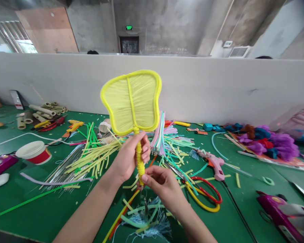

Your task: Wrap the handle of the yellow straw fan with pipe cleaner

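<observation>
Yellow fuzzy trim (142, 72) borders the fan (135, 103), held above the table (226, 227) at the centre of the frame, leaning slightly left. The left hand (128, 157) has its grip closed around the handle (139, 160); the right hand (163, 185) pinches the handle's lower end. For neat work, the left should hold firm while the right applies light, even tension. Fine, streaked filling (147, 99) spans the lobed outline, divided by a fuzzy rib (131, 98).

Hand fan (120, 103): pale yellow panels (145, 98) are showing fine streaks inside a brighter yellow rim (159, 84), the wrapped handle (140, 158) matching that rim. Scissors (205, 181) are combining red with yellow, the paper cup (36, 153) is displaying white with a red band (43, 157), one glue gun (218, 165) is showing pink, the table (245, 192) green.
</observation>
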Available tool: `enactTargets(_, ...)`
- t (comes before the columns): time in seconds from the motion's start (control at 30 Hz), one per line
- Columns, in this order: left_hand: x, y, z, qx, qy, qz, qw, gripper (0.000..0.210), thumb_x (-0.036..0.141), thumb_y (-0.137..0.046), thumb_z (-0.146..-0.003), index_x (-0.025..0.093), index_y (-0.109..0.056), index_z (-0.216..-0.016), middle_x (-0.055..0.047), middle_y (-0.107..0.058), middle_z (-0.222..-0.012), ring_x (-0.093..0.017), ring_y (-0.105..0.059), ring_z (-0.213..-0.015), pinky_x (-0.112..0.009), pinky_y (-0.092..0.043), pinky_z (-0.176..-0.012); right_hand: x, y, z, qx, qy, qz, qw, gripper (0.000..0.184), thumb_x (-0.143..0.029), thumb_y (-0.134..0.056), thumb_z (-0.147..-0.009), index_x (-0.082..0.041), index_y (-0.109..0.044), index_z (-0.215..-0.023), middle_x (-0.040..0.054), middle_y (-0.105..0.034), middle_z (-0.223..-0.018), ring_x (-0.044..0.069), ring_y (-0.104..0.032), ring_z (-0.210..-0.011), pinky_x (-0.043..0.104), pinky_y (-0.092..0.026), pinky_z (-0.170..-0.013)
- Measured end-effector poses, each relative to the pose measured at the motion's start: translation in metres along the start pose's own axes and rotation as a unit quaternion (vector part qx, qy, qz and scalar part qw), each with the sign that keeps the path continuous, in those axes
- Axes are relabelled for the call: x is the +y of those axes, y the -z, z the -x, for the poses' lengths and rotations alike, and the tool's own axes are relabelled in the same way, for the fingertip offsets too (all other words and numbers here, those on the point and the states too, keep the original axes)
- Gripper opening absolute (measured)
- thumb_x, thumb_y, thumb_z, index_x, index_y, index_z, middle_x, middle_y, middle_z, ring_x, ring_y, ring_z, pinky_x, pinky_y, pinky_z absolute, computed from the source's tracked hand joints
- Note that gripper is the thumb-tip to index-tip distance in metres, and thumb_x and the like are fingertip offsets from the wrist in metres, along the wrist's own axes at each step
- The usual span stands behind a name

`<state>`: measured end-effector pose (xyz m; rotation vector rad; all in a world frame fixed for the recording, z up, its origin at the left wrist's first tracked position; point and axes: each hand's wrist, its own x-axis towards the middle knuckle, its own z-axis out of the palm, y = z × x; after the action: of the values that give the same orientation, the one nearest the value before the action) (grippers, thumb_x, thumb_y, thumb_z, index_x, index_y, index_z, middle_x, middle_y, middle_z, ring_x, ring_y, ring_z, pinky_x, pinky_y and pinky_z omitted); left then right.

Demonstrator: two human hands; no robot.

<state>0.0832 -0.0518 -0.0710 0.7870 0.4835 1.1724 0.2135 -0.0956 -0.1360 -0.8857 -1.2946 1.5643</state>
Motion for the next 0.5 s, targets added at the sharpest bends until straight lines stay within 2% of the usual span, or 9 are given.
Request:
enactTargets(0.03,-0.002,-0.003,0.0,0.04,-0.026,-0.04,0.998,0.023,0.031,-0.063,-0.091,0.017,-0.051,-0.076,0.006,-0.043,-0.059,-0.005,-0.039,-0.047,-0.015,-0.037,-0.044,0.001,0.0,-0.001,0.043,0.023,0.062,0.997,0.025,-0.038,-0.08,-0.077,-0.016,-0.069,-0.078,0.0028,-0.072,-0.069,0.016,-0.065,-0.064,0.024,-0.047,-0.063)
enactTargets(0.1,-0.007,-0.007,0.0,0.098,-0.057,-0.08,0.99,0.028,0.034,-0.071,-0.086,0.018,-0.05,-0.078,0.008,-0.04,-0.061,-0.004,-0.036,-0.048,-0.014,-0.034,-0.043,0.002,0.001,-0.002,0.096,0.06,0.184,0.976,0.02,-0.034,-0.074,-0.083,-0.016,-0.071,-0.075,0.0025,-0.072,-0.069,0.015,-0.065,-0.064,0.023,-0.043,-0.059)
enactTargets(0.17,-0.011,-0.008,0.0,0.121,-0.062,-0.092,0.986,0.037,0.039,-0.076,-0.082,0.019,-0.046,-0.077,0.009,-0.035,-0.06,-0.003,-0.028,-0.046,-0.013,-0.027,-0.041,0.002,0.005,-0.001,0.084,0.085,0.275,0.954,0.019,-0.031,-0.069,-0.088,-0.018,-0.072,-0.075,0.0015,-0.073,-0.068,0.014,-0.064,-0.062,0.022,-0.041,-0.057)
enactTargets(0.23,-0.014,-0.007,-0.001,0.13,-0.077,-0.111,0.982,0.04,0.043,-0.076,-0.081,0.019,-0.044,-0.076,0.009,-0.035,-0.062,-0.003,-0.028,-0.047,-0.014,-0.025,-0.041,0.002,0.008,0.0,0.052,0.112,0.352,0.928,0.022,-0.03,-0.063,-0.093,-0.019,-0.073,-0.078,0.0008,-0.074,-0.069,0.014,-0.065,-0.06,0.022,-0.04,-0.057)
enactTargets(0.3,-0.017,-0.004,-0.003,0.142,-0.104,-0.13,0.976,0.038,0.044,-0.072,-0.085,0.02,-0.043,-0.078,0.009,-0.037,-0.063,-0.004,-0.031,-0.049,-0.014,-0.029,-0.043,0.002,0.011,0.003,0.051,0.157,0.426,0.89,0.023,-0.028,-0.058,-0.097,-0.019,-0.073,-0.082,0.002,-0.074,-0.07,0.015,-0.066,-0.06,0.023,-0.04,-0.058)
enactTargets(0.4,-0.02,0.001,-0.006,0.166,-0.134,-0.155,0.965,0.032,0.041,-0.065,-0.091,0.022,-0.042,-0.08,0.008,-0.04,-0.066,-0.005,-0.036,-0.051,-0.016,-0.033,-0.046,0.004,0.011,0.005,0.093,0.241,0.515,0.818,0.024,-0.024,-0.054,-0.099,-0.017,-0.072,-0.086,0.0055,-0.074,-0.072,0.017,-0.068,-0.063,0.024,-0.039,-0.058)
enactTargets(0.5,-0.025,0.006,-0.008,0.186,-0.148,-0.189,0.953,0.028,0.04,-0.065,-0.092,0.022,-0.046,-0.083,0.006,-0.044,-0.068,-0.007,-0.041,-0.053,-0.018,-0.036,-0.047,0.006,0.007,0.005,0.121,0.306,0.578,0.747,0.026,-0.019,-0.052,-0.099,-0.015,-0.07,-0.081,0.0063,-0.071,-0.068,0.018,-0.065,-0.059,0.026,-0.038,-0.056)
